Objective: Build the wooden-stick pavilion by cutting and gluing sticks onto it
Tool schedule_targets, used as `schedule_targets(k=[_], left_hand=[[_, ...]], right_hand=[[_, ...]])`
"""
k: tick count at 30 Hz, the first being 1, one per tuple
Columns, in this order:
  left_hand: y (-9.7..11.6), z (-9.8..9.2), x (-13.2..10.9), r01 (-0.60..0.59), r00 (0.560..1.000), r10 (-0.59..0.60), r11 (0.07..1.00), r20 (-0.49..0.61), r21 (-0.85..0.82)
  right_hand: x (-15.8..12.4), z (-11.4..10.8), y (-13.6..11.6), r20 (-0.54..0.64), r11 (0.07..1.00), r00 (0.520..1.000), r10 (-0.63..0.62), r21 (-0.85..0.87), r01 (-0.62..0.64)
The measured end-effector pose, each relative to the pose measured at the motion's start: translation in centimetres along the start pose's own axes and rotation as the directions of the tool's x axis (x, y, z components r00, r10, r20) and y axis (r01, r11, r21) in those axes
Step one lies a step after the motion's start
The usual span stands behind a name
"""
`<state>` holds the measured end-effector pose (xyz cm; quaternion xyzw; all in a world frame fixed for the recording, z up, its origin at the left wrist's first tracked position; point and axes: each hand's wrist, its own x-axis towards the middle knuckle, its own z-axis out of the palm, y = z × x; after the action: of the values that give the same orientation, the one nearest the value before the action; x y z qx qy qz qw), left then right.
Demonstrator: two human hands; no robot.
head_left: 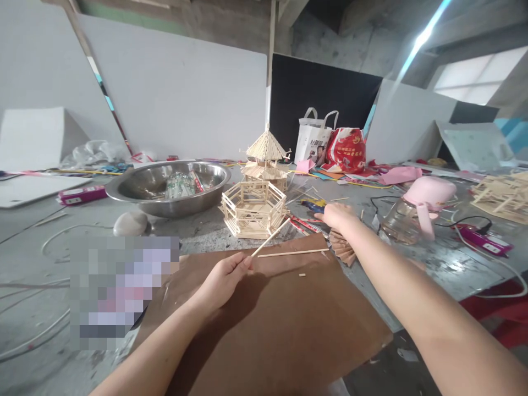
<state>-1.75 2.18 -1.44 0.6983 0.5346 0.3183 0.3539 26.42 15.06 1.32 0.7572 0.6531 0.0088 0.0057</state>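
Note:
My left hand [225, 278] is closed in a pinch on a thin wooden stick [270, 237] that points up and right toward a hexagonal stick-built frame [253, 209]. It hovers over a brown cardboard sheet [280, 324]. My right hand [339, 215] reaches forward past the sheet's far right corner, fingers curled down over a clutter of sticks and a blue tool [312, 206]; what it holds is hidden. Another long stick [293, 253] lies on the cardboard between my hands. A small stick pavilion with a pointed roof [265, 159] stands behind the frame.
A steel basin [169, 187] holds small items at left. A clear jar with a pink lid [414, 212], cables, a white bag [314, 140], a red bag [345, 149] and coloured paper lie at right. Another stick model [501, 195] sits far right. A blurred patch covers the near left.

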Motion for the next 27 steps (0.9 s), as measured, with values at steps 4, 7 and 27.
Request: schedule_targets(k=[4, 7, 27], left_hand=[[-0.4, 0.1, 0.0, 0.007, 1.000, -0.007, 1.000, 0.011, 0.005], [-0.5, 0.1, 0.0, 0.020, 1.000, -0.020, 1.000, 0.006, 0.001], [-0.3, 0.1, -0.5, 0.080, 0.997, -0.080, 0.997, 0.023, -0.004]], right_hand=[[-1.6, 1.5, -1.5, 0.013, 1.000, 1.000, -0.025, -0.010, 0.025], [-2.2, 2.8, -2.2, 0.004, 1.000, 1.000, -0.019, -0.002, 0.019], [9.5, -0.2, -0.2, -0.093, 0.998, 0.994, -0.054, 0.035, 0.057]])
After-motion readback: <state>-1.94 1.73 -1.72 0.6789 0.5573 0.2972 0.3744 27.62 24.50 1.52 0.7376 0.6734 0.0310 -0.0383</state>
